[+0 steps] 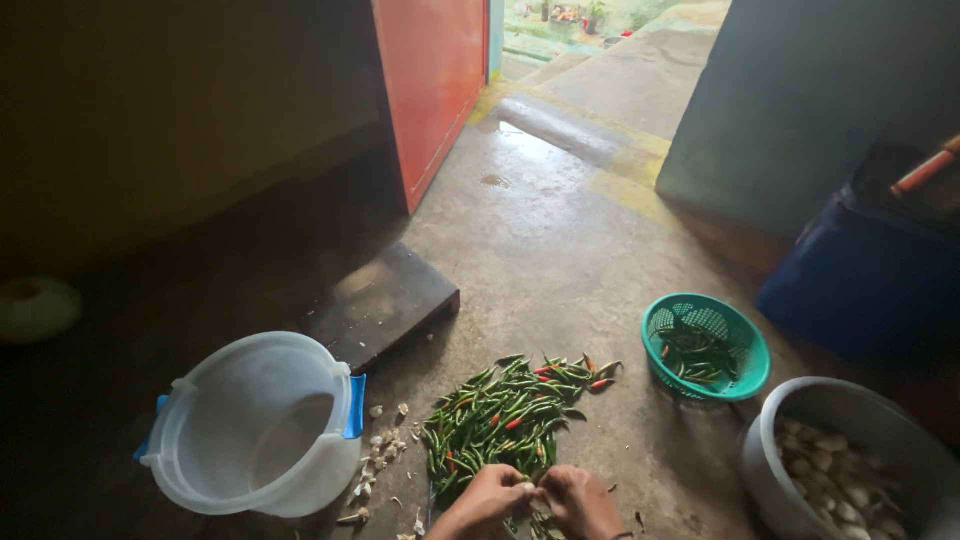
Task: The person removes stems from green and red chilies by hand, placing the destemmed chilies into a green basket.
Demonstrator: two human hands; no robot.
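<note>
Both hands are low at the near edge of the heap of slim green and red chilli peppers (pixel 505 420) on the wet grey concrete floor (pixel 560 240). The left hand (pixel 485 503) and right hand (pixel 580 500) meet, fingers pinching one pepper between them. Left of the heap sits a translucent white plastic tub (pixel 255 425); right of it a teal mesh basket (pixel 708 345) and a grey metal pot (pixel 850 455). Beyond the heap, an orange-red door (pixel 430 80) stands open.

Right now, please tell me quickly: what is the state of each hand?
Left hand: fingers closed, pinching something small at the edge of the chilli pile; what it is cannot be told.
Right hand: fingers closed, meeting the left hand on it.
</note>
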